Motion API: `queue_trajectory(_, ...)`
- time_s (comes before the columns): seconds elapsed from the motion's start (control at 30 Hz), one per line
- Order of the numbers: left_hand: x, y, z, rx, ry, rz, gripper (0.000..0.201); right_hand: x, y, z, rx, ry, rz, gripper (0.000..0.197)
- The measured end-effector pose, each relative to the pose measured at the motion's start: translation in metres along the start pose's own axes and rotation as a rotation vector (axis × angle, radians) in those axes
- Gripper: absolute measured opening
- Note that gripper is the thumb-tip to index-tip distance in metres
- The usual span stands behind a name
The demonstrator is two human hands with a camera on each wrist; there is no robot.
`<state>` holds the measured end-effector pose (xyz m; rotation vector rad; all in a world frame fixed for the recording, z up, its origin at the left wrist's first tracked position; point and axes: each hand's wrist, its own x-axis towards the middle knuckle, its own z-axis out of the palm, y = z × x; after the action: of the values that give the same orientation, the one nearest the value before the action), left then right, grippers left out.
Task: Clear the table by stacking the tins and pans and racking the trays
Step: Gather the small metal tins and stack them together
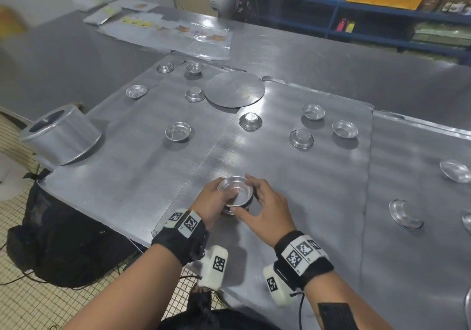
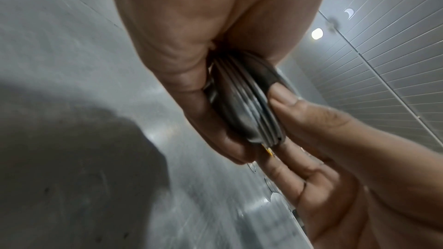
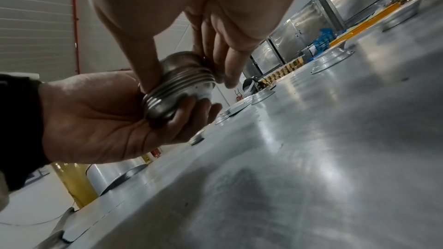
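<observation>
A: Metal stack of tins (image 1: pixel 235 194): grip status?

B: Left hand (image 1: pixel 211 203) cups it beneath; right hand (image 1: pixel 266 208) pinches the rims, aligning them, above the tabletop (image 1: pixel 293 176) near edge. Loose tins (image 1: pixel 178 131) lie scattered beyond.

A nested stack of small round metal tins (image 1: pixel 235 194) — rims layered, mouth up — sits held above the steel table (image 1: pixel 318 202), loose tins scattered beyond.

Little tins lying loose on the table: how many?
12, besides the held stack: five tins at left, four in the middle, three at right, one cut off; more may be hidden.
</observation>
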<state>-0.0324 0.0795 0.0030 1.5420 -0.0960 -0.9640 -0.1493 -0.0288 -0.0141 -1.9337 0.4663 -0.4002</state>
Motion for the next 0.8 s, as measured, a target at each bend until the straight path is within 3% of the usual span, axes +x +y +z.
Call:
queue_trajectory(0.17, -0.006, -0.002, 0.005, -0.013, 0.058, 0.028, 0.023, 0.002, -0.002, -0.015, -0.007, -0.099, 0.018, 0.077)
queue_trajectory(0.3, -0.008, -0.003, 0.004, 0.003, 0.110, 0.038, 0.034, 0.012, -0.013, -0.022, -0.029, -0.216, 0.023, 0.063)
queue_trajectory(0.4, -0.007, -0.003, -0.005, 0.009, 0.154, 0.048, 0.034, 0.028, -0.021, -0.018, -0.126, -0.297, 0.005, 0.067)
queue_trajectory(0.53, -0.007, 0.006, -0.027, 0.032, 0.181, 0.071, 0.023, 0.062, -0.033, -0.008, -0.240, -0.432, 0.015, 0.057)
queue_trajectory(0.63, -0.004, 0.016, -0.054, -0.005, 0.209, 0.046, 0.015, 0.092, -0.049, 0.005, -0.374, -0.487, 0.025, 0.073)
queue_trajectory(0.8, 0.017, 0.031, -0.110, -0.041, 0.233, 0.036, 0.016, 0.155, -0.062, 0.046, -0.658, -0.533, -0.041, 0.055)
